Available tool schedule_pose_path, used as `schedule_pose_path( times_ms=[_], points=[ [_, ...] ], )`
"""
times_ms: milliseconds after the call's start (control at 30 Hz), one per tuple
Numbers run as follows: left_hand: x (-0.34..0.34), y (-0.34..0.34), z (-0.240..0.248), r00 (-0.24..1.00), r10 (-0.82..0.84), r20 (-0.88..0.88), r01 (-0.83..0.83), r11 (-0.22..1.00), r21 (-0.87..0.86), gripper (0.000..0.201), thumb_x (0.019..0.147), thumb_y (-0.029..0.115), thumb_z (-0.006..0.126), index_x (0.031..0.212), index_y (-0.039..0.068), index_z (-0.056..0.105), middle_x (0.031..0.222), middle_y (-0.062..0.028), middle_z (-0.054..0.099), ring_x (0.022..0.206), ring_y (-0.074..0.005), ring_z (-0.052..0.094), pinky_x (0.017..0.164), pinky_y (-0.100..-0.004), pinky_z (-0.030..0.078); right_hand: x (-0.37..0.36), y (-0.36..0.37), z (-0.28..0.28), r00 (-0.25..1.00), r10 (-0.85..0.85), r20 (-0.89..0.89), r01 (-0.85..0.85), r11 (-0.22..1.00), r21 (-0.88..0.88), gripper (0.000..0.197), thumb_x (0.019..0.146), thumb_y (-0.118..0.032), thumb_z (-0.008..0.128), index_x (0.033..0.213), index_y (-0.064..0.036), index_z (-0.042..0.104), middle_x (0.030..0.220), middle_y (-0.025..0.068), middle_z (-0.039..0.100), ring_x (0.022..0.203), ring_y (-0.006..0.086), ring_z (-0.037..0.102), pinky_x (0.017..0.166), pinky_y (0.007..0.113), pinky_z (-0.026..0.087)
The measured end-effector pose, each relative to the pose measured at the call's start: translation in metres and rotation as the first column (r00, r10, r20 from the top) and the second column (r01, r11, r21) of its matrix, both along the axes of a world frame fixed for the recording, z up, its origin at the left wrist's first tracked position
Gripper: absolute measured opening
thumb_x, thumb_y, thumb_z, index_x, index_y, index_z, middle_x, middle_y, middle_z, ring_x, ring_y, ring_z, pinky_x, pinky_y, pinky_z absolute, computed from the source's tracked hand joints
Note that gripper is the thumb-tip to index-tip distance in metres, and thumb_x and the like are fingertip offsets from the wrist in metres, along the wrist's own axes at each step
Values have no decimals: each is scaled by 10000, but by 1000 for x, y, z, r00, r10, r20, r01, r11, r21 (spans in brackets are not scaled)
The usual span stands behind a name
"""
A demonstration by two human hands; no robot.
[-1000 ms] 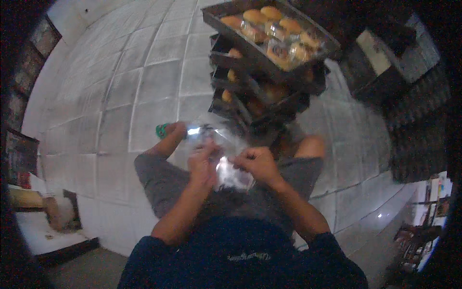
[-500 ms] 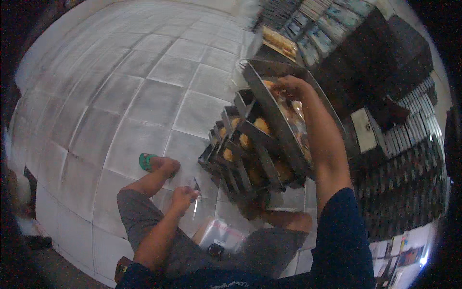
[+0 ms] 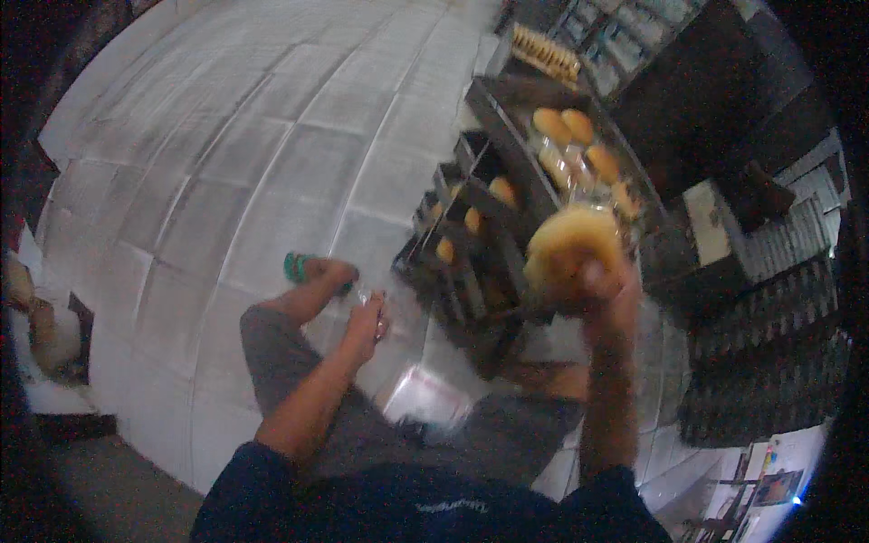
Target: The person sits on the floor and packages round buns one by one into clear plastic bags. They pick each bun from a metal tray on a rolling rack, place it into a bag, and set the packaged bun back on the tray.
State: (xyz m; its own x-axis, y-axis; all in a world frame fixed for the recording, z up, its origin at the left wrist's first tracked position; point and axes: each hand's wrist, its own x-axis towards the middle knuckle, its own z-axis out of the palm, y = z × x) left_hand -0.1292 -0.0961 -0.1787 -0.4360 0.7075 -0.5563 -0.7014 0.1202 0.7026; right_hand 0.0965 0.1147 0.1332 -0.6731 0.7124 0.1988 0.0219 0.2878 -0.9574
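A golden bread bun, smeared a little by motion, is in my right hand, lifted above the near end of the top dark tray. In that tray lie several loose buns and some in clear, shiny wrapping. My left hand is over my lap, closed on a thin clear plastic bag whose outline is blurred. Between my thighs rests a stack of clear plastic bags with a dark object on its near edge.
Under the top tray, more dark trays are stacked askew, with buns showing inside. Behind it is another tray of bread. Tall stacks of dark trays stand at the right. Pale tiles cover the floor at the left.
My right hand has come out of the top tray toward me with a bun. My left hand has risen slightly, and the view has shifted.
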Motion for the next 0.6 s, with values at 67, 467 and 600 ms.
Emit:
schedule_pose_path(
  times_ms=[67, 467, 600],
  points=[
    [22, 1, 21, 956, 53, 288, -114, 974, 198, 439, 1077, 548, 510, 859, 170, 554, 636, 48, 436, 561, -98, 370, 531, -302, 319, 52, -97, -67, 1000, -22, -21, 10, 887, -462, 553, 944, -343, 761, 1341, 6, 600, 1187, 95, 700, 1061, 206, 694, 885, 344, 586],
    [138, -32, 177, 928, 159, -336, -95, 975, 198, 411, 1103, 351, 552, 1248, -25, 635, 1156, -90, 670, 1028, -183, 655, 927, -345, 551, 60, -179, -104, 927, -376, -12, 371, 918, -138, 439, 885, -299, 835, 1148, 15, 677, 1019, 132, 755, 908, 218, 738, 809, 368, 594],
    [148, -38, 187, 929, 146, -341, -39, 952, 302, 369, 1109, 283, 547, 1270, -37, 638, 1194, -100, 683, 1110, -176, 646, 981, -365, 544, 84, -170, -103, 956, -289, -58, 254, 908, -335, 392, 897, -281, 818, 1138, 10, 712, 1048, 104, 753, 943, 175, 719, 825, 348, 591]
  ],
)
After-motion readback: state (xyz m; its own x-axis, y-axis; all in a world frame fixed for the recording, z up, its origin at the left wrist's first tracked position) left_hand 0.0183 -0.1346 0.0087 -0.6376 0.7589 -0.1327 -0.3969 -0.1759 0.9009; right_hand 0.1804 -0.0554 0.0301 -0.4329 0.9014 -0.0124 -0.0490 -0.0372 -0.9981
